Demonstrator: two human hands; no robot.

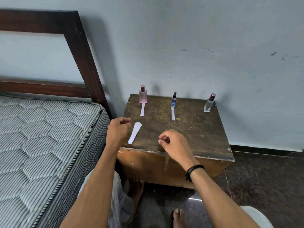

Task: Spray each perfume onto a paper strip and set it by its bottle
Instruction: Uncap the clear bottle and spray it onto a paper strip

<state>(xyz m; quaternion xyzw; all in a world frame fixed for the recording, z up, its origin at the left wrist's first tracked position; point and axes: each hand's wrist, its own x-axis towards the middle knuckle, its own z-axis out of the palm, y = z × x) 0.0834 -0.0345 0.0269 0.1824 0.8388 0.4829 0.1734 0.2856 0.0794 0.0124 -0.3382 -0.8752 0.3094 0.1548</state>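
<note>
Three perfume bottles stand along the back of a worn wooden table (197, 129): a pink bottle (142, 96) at left, a small blue bottle (173, 99) in the middle, a clear bottle (209, 104) with a maroon cap at right. One paper strip (142, 109) lies in front of the pink bottle, another strip (173, 113) in front of the blue one. A small stack of strips (134, 133) lies near the front left. My left hand (118, 128) hovers just left of the stack, fingers loosely curled, empty. My right hand (172, 142) hovers over the front edge, fingers curled, empty.
A bed with a striped mattress (41, 145) and dark wooden headboard (79, 46) stands close on the left. The table backs onto a pale wall (197, 46). My bare feet (136, 191) rest on the dark floor below the table.
</note>
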